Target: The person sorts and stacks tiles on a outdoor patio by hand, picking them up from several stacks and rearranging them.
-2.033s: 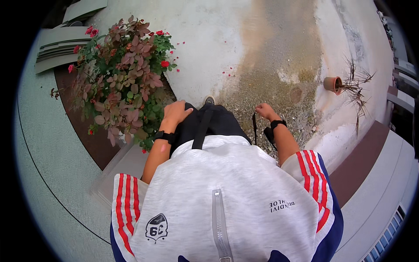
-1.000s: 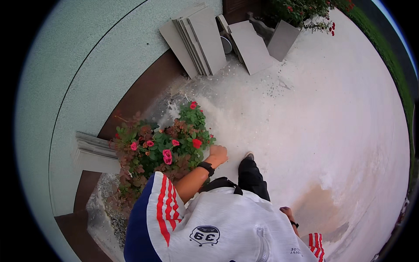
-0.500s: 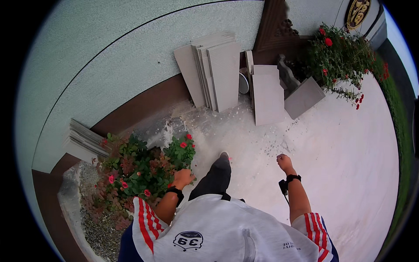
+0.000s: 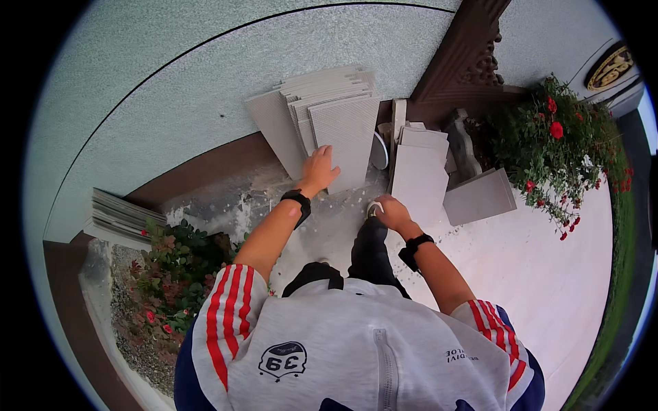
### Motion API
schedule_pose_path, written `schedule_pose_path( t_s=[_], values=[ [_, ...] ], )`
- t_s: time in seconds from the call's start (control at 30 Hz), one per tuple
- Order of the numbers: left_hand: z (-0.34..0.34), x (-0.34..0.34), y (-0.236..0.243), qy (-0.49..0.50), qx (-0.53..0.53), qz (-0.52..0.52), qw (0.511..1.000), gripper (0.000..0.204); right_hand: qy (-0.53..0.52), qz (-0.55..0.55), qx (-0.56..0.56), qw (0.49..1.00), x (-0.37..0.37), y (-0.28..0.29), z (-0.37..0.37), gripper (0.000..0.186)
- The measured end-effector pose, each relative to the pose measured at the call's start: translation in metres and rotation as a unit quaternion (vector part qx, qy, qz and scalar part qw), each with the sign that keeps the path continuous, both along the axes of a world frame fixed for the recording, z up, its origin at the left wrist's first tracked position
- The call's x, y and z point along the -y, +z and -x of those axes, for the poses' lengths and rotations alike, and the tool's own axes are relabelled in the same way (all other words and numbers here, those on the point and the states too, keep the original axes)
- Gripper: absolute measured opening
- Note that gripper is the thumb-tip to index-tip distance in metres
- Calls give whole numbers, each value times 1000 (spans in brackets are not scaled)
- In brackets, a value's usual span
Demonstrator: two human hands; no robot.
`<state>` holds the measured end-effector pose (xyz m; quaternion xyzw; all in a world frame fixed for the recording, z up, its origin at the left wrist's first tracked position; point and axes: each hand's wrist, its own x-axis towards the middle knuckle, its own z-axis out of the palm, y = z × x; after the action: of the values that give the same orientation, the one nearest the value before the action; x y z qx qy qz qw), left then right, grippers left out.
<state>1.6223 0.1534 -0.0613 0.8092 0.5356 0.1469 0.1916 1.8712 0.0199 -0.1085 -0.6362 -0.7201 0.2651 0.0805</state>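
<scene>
My left hand (image 4: 319, 170) reaches over a stack of pale grey tiles (image 4: 343, 127) leaning against the wall, its fingers apart at the front tile, holding nothing; whether it touches is unclear. My right hand (image 4: 390, 211) is lower and to the right, above my shoe, fingers curled with nothing visible in them. Beside it, more loose tiles (image 4: 419, 175) lean at varied angles, with a tilted square tile (image 4: 478, 196) at their right. A pale round disc (image 4: 379, 152) stands between the groups.
The textured wall (image 4: 178, 89) has a brown base band and carved trim (image 4: 462, 51). A rose bush (image 4: 175, 257) is beside me at left, another (image 4: 569, 147) at right, more tiles (image 4: 123, 212) at far left. Pale concrete paving (image 4: 555, 288) spreads right, edged by grass.
I have turned toward the wall and come closer to the leaning tiles. My left hand has risen from beside the bush to the tile stack; my right hand has moved forward and inward.
</scene>
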Motion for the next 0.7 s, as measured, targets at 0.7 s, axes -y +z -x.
schedule_pose_path(
  t_s=[0.7],
  values=[
    [-61,-98,-7,228,-128,20,965,107,117,-220,25,968,-296,25,-38,64]
  ],
)
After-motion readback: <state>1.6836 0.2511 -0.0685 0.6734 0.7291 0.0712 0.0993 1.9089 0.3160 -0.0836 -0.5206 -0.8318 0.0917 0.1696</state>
